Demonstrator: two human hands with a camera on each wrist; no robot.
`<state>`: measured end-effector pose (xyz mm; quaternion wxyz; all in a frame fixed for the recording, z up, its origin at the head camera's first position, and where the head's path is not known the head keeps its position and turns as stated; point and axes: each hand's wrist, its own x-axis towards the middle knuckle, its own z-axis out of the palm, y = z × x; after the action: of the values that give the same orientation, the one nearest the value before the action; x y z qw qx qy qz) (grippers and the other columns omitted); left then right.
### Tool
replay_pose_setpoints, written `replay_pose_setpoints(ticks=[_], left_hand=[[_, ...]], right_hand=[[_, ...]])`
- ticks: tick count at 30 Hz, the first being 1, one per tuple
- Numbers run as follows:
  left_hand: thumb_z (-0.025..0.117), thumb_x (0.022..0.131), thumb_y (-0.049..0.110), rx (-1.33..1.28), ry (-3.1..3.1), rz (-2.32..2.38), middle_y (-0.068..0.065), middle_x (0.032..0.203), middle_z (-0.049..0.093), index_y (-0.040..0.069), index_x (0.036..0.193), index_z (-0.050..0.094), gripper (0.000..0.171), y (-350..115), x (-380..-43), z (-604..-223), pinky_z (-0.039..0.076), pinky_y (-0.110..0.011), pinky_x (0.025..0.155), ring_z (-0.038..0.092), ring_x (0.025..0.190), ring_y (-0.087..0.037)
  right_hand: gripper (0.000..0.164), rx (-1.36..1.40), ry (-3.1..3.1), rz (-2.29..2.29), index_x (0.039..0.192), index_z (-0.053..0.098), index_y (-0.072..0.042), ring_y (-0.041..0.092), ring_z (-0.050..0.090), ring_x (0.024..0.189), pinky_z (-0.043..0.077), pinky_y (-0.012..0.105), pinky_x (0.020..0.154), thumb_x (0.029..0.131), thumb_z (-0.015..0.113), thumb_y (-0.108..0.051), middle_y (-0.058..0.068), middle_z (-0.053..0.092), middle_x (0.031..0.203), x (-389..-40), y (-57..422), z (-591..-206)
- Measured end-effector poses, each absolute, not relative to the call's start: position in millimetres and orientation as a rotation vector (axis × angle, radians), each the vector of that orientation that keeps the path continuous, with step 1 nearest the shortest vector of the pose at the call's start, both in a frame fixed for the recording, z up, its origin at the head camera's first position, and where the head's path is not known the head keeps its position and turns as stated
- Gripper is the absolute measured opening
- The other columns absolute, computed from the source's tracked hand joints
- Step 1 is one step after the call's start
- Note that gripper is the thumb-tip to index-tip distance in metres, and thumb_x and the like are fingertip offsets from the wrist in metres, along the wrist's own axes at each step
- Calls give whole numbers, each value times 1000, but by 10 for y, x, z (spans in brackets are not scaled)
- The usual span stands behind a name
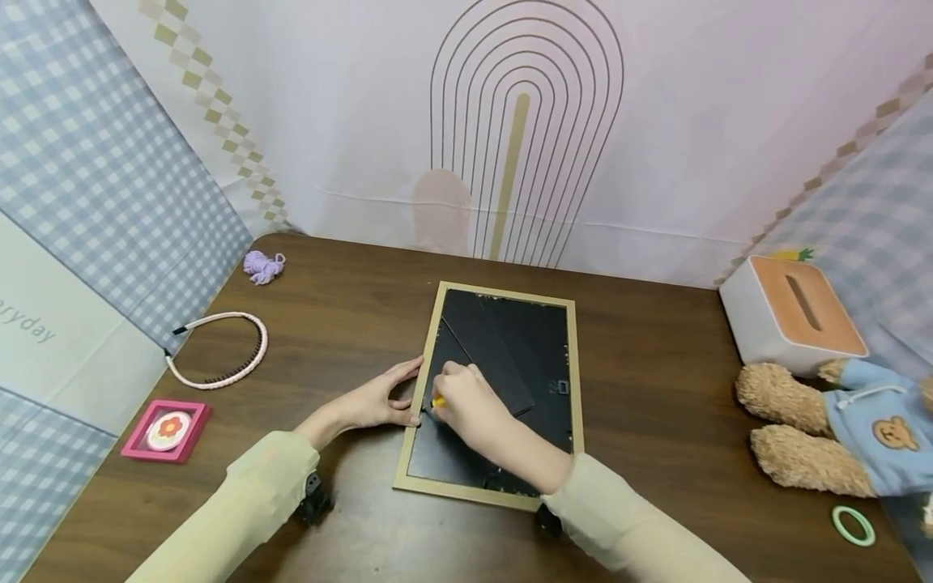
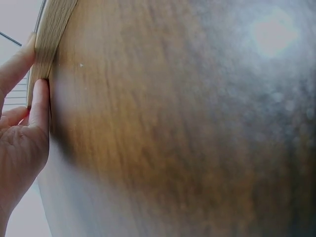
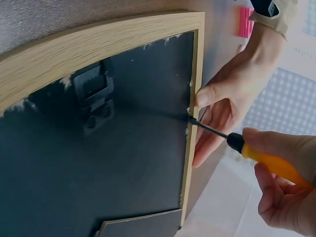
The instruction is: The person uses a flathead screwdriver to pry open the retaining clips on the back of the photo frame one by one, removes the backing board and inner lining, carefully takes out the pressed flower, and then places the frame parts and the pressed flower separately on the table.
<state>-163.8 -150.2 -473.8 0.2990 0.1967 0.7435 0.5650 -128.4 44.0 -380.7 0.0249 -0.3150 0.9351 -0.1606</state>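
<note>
Right fingers curled round screwdriver — left fingers spread, touching frame

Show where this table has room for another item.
Bare wood: between the headband and the picture frame, and between the frame and the teddy bear. Crowded: the right end, where tissue box, bear and green ring cluster.

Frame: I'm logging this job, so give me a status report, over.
Right grip: on screwdriver, tip at inner left edge of frame. Left grip: touching outer left edge. Frame: back up. In the way: nothing obvious, left grip near tip.
</note>
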Motion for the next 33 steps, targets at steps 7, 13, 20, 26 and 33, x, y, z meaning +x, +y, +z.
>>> replay_pose_setpoints(ticks=[7,13,20,26,33], left_hand=[[70,78,0,519,1976,1498,-24,153,3,2,149,4,97,-1517,-1638,-4736,39,-42,104,23,138,-37],[71,79,2,540,2039,1437,-24,153,6,2,149,5,97,-1525,-1644,-4727,43,-37,102,19,140,-35],[71,79,3,577,2081,1401,-26,153,9,-1,148,6,95,-1508,-1638,-4713,47,-30,98,22,138,-36],[71,79,3,549,2033,1457,-23,154,6,0,149,6,96,-1493,-1633,-4716,43,-35,102,19,140,-33],[71,79,2,553,2024,1475,-23,154,4,1,149,6,96,-1499,-1637,-4727,42,-37,102,24,138,-34]], right_hand=[[8,-971,2942,-314,84,72,-8,14,60,75,41,24,64,78,74,-12,3,63,80,-1264,306,-3775],[4,-1021,2999,-34,81,72,-13,16,61,79,40,26,65,77,71,-12,4,67,86,-1192,123,-3730],[6,-1004,3006,50,81,72,-16,16,60,77,38,27,67,75,72,-17,3,67,90,-1149,78,-3723],[5,-986,3052,-42,74,68,-12,16,57,75,35,26,64,78,70,-12,3,63,87,-1188,144,-3741],[8,-960,3042,-143,73,68,-10,17,58,72,37,26,60,81,69,-9,5,62,82,-1256,175,-3747]])
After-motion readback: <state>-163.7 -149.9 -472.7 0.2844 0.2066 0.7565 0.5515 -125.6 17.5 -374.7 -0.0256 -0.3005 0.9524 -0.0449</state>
